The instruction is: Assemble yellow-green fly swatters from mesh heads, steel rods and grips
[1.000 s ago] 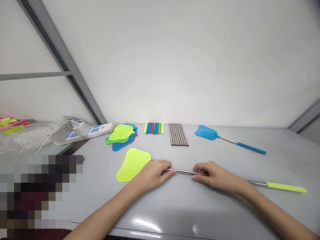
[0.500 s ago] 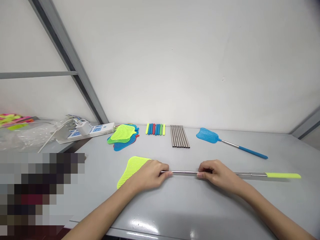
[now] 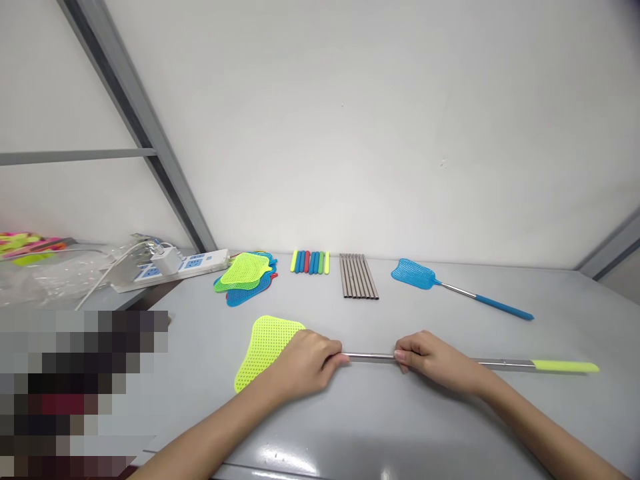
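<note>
One yellow fly swatter stretches across the grey table: at left its flared, finely perforated head, partly covered by the left hand, which pinches the slim, shiny metal shaft; next the right hand, pinching it too; then thicker, duller tubing and a smooth neon-yellow handle.

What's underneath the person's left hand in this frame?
Out from under the left hand come the yellow mesh head on one side and the metal rod on the other. Any join between them is covered by the hand, so it cannot be seen.
</note>
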### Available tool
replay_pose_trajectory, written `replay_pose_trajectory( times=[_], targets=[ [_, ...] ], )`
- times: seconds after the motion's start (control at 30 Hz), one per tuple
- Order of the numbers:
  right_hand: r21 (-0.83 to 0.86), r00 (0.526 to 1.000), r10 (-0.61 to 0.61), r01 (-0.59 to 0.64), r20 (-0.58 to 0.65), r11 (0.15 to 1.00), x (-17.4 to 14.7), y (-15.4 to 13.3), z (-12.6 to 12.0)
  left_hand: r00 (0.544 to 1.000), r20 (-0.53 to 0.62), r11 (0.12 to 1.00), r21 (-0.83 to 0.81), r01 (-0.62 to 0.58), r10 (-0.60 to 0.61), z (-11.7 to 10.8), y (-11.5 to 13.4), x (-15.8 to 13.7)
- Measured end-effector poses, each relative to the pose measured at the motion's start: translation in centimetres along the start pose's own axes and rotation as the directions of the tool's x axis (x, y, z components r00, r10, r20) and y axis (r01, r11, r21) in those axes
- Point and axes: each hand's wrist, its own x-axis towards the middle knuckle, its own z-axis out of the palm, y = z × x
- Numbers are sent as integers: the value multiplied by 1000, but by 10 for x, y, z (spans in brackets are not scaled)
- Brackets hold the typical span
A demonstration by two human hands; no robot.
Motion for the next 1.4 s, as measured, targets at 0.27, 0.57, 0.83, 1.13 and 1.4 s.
replay_pose_trajectory(
  times=[0.27,0.57,0.83,1.13,1.4],
  targets=[
    [155,980,118,-143,159,978,0,5,-3,1000,-2,1000,14,-10,10,4,9,4],
    [180,981,94,-125,172,976,0,4,-2,1000,31,999,-37,1,0,-2,1,4],
    [161,983,69,-97,171,982,-1,3,-2,999,35,994,-107,22,-18,-5,-2,3],
    [171,982,66,-97,178,980,-3,2,-3,999,38,993,-112,19,-14,-5,-2,3],
    [155,980,71,-101,188,983,-2,1,-4,999,32,995,-102,0,3,-6,-2,4]
  ],
)
